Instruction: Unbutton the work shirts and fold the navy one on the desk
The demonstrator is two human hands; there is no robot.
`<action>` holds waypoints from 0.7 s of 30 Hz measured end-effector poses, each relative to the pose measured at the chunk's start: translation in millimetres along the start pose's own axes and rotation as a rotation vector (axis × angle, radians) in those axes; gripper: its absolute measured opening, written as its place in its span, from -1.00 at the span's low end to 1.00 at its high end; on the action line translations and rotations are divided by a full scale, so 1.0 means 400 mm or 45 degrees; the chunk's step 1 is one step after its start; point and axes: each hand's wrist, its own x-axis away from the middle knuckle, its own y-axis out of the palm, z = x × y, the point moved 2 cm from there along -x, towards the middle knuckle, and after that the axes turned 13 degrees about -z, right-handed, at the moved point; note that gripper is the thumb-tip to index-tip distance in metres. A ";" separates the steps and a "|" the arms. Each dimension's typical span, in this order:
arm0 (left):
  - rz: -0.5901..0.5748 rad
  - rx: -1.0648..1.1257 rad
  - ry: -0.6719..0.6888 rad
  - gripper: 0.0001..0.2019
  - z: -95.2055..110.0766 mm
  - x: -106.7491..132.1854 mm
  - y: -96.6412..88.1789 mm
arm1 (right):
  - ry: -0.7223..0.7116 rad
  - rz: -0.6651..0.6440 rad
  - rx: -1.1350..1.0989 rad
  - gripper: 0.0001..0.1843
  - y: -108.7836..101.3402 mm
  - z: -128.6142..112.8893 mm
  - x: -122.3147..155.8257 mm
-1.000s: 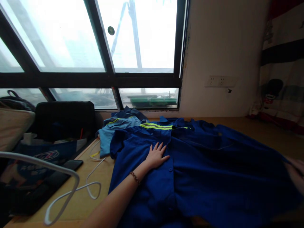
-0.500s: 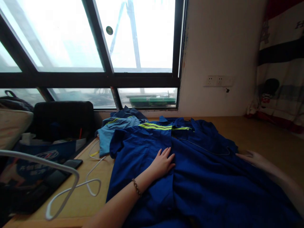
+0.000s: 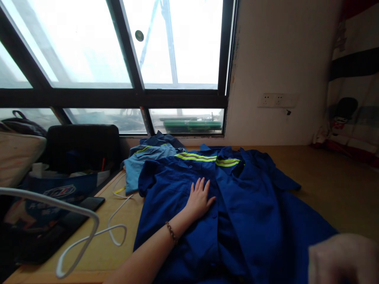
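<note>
A dark blue work shirt with yellow-green reflective stripes near the collar lies spread on a wooden table. My left hand rests flat on the shirt's front by the button line, fingers stretched out, a bead bracelet on the wrist. My right hand is a blurred shape at the lower right corner, close to the camera; its fingers cannot be made out. The shirt's right side is folded inward over the front.
A lighter blue garment lies behind the shirt near the window. A white hanger lies at the table's left edge. Left of that are a dark phone, a blue bag and a black chair back.
The shirt's right side has been folded in over the front. My right hand pulled back from the shirt's right edge toward the camera. My left hand stayed on the front.
</note>
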 end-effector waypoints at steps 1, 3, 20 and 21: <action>-0.021 -0.007 -0.028 -0.36 -0.005 -0.003 0.004 | -0.089 -0.225 -0.021 -0.45 0.002 -0.042 -0.029; -0.081 -0.020 -0.042 -0.35 -0.012 -0.009 0.011 | -0.212 -0.091 -0.045 -0.43 -0.050 -0.093 -0.109; -0.215 -0.073 0.033 -0.37 0.050 0.153 -0.011 | 0.708 1.378 0.466 -0.40 -0.427 0.265 -0.479; -0.212 -0.084 0.028 -0.36 0.058 0.156 -0.018 | 0.709 1.387 0.470 -0.38 -0.418 0.272 -0.474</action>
